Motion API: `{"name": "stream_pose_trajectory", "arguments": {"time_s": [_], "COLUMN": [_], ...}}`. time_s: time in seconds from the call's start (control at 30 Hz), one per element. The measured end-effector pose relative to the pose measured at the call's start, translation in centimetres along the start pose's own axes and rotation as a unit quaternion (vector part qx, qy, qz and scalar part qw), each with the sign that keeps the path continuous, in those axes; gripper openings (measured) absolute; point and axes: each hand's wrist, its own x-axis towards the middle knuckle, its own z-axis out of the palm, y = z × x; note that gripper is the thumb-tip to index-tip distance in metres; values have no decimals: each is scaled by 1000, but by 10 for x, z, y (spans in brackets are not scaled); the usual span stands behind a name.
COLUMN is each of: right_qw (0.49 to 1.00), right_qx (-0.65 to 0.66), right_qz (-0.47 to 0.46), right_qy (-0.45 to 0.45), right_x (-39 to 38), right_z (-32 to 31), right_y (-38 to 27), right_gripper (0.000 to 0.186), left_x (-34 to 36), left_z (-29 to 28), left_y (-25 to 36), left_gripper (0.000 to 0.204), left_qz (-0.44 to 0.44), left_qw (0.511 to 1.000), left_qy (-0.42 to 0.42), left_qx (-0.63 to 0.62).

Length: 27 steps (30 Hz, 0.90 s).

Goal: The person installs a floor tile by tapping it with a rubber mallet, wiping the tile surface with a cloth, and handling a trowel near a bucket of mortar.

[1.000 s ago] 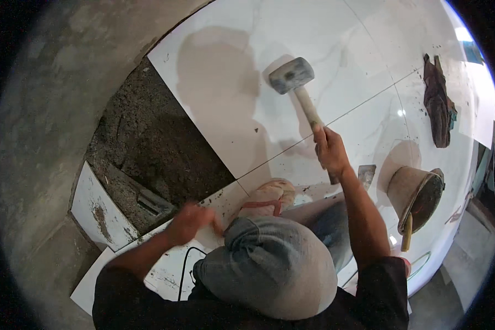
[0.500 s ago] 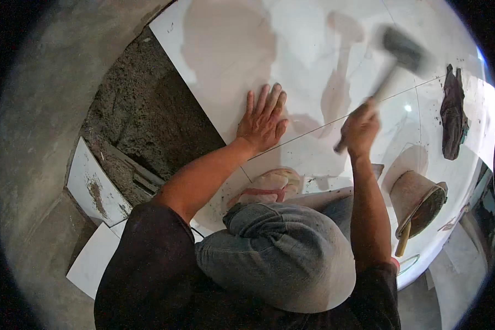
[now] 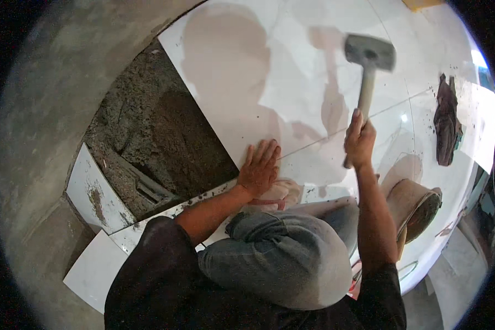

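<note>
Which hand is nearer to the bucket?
Right. The right hand, gripping the mallet, is left of the bucket, slightly farther forward; the left hand is much farther left.

"What's the mallet (image 3: 367,88) like?"

"Blunt dark-grey head, pale handle. The right hand (image 3: 361,137) grips it low, head pointing away, raised clear of the tile (image 3: 297,82)."

"And that tile?"

"Large, white, glossy, lying flat beside the dark mortar bed (image 3: 165,115). The left hand (image 3: 260,165) covers its near corner, palm down."
</note>
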Motion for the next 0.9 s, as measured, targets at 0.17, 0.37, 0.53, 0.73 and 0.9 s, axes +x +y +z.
{"name": "stream_pose_trajectory", "arguments": {"time_s": [0.17, 0.37, 0.53, 0.73, 0.9], "right_qw": [994, 986, 985, 957, 923], "right_qx": [-75, 24, 128, 235, 339], "right_qz": [29, 138, 96, 162, -4], "right_qy": [-68, -95, -57, -60, 180], "right_x": [-3, -21, -30, -6, 80], "right_z": [-5, 12, 37, -19, -56], "right_y": [40, 76, 90, -9, -44], "right_gripper": [50, 58, 56, 49, 44], "left_x": [-63, -85, -85, 101, 258], "left_z": [-17, -110, -72, -49, -82], "left_y": [-13, -11, -39, -23, -14], "left_gripper": [63, 62, 56, 71, 74], "left_qz": [44, -37, 113, 115, 43], "left_qw": [981, 877, 989, 992, 995], "left_qy": [-169, -472, -79, -49, 29], "left_qx": [-88, -85, -60, 14, 82]}}
